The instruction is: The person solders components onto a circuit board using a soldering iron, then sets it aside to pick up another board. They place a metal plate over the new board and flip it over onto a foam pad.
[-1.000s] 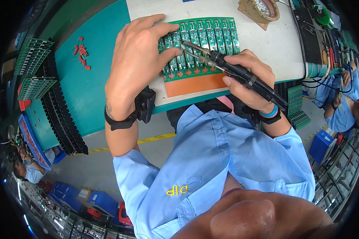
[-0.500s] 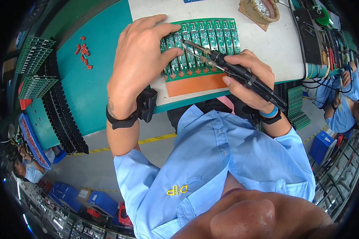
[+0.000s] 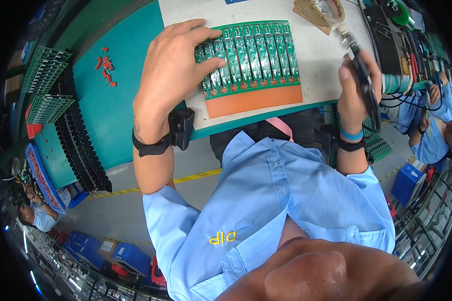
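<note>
A green circuit board panel (image 3: 253,55), made of several narrow boards side by side, lies on an orange-brown sheet (image 3: 256,103) on the white work surface. My left hand (image 3: 173,65) rests at the panel's left end, its thumb and index finger spread apart and touching the boards. Off to the right, my right hand (image 3: 352,98) is closed around the black handle of a soldering iron (image 3: 360,67). Its metal front end, blurred by motion, points away from me over a round cleaning dish on a brown base (image 3: 309,19).
Small red components (image 3: 106,66) lie on the green mat (image 3: 120,105) at left. Further left are upright green boards (image 3: 47,67) and a black segmented strip (image 3: 80,143). Hand tools (image 3: 412,62) and cables stand at the right edge. Other people work at both sides.
My right hand has lifted the soldering iron off the boards and swung it right, toward the dish. The panel has shifted slightly left; my left hand stays on it.
</note>
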